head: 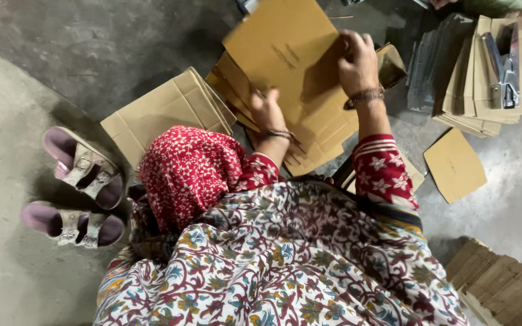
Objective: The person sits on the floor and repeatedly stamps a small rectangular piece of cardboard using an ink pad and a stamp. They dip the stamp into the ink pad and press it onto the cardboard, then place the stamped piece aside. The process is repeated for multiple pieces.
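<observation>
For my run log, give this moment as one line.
left hand: on cardboard sheet | right hand: grips its edge | beside: sandals

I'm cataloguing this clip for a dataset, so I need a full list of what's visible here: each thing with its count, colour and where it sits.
cardboard sheet: one, brown, held up at top centre
flat cardboard pile: several sheets, brown, on the floor under the held sheet
folded cardboard piece: one stack, brown, left of the pile
small cardboard piece: one, brown, on the floor at right
cardboard stack with stapler: one stack, brown, grey metal stapler on top, upper right
cardboard bundle: one, brown, lower right corner
sandals: two, pink and beige, on the floor at left
floor: grey concrete
left hand: on the held sheet's lower edge, bangle at wrist
right hand: grips the sheet's right edge, bracelet at wrist
</observation>
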`<state>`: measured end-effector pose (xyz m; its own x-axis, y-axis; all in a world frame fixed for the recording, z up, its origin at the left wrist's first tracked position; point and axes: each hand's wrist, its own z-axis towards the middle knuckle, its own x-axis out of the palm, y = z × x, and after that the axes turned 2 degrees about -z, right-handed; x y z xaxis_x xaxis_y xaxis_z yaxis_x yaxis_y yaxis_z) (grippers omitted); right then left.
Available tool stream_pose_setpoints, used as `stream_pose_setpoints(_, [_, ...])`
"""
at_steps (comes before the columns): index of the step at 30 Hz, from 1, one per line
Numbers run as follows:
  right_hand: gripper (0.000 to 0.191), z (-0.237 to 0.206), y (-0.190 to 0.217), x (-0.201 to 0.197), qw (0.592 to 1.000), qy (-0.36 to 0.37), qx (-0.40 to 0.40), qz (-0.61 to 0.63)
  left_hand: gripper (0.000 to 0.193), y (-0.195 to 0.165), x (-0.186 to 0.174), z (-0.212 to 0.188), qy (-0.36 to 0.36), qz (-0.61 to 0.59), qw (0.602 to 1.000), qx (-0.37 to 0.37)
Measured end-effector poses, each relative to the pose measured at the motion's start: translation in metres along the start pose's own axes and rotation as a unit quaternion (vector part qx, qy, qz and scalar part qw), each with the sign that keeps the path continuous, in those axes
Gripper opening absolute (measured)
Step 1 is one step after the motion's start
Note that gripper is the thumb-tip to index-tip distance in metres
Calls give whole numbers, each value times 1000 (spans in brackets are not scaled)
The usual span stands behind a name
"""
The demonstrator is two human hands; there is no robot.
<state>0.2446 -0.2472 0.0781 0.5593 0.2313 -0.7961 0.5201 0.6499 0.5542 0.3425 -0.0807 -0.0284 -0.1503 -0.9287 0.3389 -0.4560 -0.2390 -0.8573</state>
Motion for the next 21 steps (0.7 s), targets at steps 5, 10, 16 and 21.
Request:
stream_pose_setpoints(5, [58, 15, 8, 24, 1000, 10, -9, -14, 64, -11, -13, 21, -44, 104, 990, 85])
stream_pose_setpoints(10, [56, -4, 9, 48, 982, 99, 46, -156, 90, 3, -17, 22, -152, 362, 919, -25])
stream_pose_setpoints(16, [87, 1, 24, 64, 958, 192, 100, -190, 116, -2, -14, 33, -157, 388, 899, -128])
stream_pose_setpoints(21, [109, -5, 26, 57, 951, 214, 117, -188, 116, -11, -16, 29, -186, 367, 904, -119])
